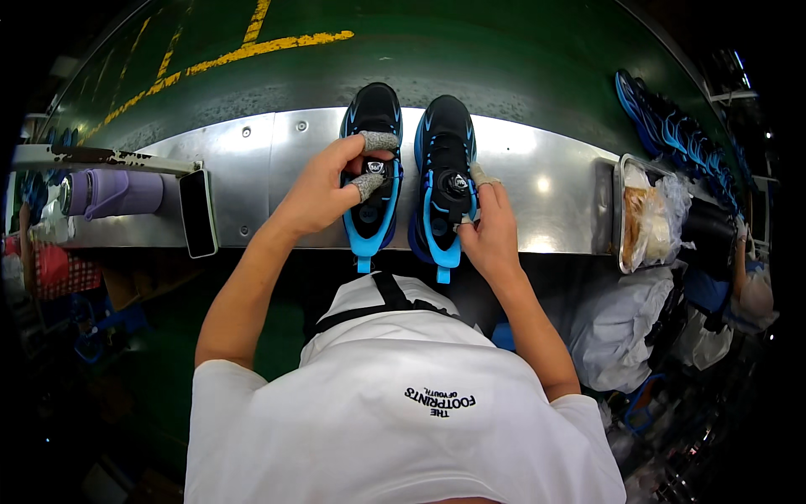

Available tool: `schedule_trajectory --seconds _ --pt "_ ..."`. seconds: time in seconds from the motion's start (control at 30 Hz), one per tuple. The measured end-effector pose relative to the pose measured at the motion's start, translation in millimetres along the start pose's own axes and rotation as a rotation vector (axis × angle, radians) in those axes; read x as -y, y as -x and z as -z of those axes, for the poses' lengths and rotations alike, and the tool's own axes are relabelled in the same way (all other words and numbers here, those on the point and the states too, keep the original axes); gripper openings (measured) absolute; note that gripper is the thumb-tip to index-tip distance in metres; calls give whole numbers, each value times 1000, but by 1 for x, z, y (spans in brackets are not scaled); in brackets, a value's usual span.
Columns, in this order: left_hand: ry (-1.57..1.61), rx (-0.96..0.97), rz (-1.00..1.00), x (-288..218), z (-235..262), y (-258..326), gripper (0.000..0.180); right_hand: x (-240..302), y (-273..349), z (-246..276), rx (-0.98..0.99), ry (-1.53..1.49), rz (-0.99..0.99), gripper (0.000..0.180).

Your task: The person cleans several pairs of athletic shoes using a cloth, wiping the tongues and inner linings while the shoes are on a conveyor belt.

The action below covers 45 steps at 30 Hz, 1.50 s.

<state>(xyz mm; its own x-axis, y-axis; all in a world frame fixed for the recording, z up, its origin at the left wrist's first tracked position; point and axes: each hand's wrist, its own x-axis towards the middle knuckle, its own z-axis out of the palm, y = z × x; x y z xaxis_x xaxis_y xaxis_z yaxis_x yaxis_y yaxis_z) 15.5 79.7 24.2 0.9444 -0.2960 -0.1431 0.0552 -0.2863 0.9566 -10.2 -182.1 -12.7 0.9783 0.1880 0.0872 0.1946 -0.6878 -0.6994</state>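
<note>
Two black sneakers with bright blue trim stand side by side on the metal ledge, toes pointing away from me and blue heel loops toward me. Each has a round dial on its tongue. My left hand [326, 186] grips the left sneaker [375, 109] around the tongue, index finger above the dial and thumb below it. My right hand [492, 225] holds the right sneaker [445, 126] by its right collar edge, beside the dial. Grey finger covers sit on the thumb and index finger of both hands. The fingers' undersides are hidden.
Beyond the metal ledge [537, 185] runs a green surface [470, 50] with yellow lines. At left lie a phone [198, 214] and a purple bottle [126, 191]. A metal tray [622, 227] with plastic-wrapped contents is at right. More sneakers [672, 130] line the far right; plastic bags [625, 328] hang below.
</note>
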Motion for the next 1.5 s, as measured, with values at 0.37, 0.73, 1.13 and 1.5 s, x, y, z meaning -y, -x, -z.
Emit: schedule_trajectory --seconds 0.37,0.73,1.13,1.5 --pt "-142 -119 -142 17 -9 -4 49 0 0 -3 25 -41 -19 73" --pt "-345 -156 -281 16 -16 0 50 -2 -3 -6 27 12 -30 79" --pt "-125 103 -216 24 7 -12 42 -2 -5 -7 13 58 18 81" --pt "-136 333 -252 13 24 -26 36 -5 -8 -1 28 89 50 83"
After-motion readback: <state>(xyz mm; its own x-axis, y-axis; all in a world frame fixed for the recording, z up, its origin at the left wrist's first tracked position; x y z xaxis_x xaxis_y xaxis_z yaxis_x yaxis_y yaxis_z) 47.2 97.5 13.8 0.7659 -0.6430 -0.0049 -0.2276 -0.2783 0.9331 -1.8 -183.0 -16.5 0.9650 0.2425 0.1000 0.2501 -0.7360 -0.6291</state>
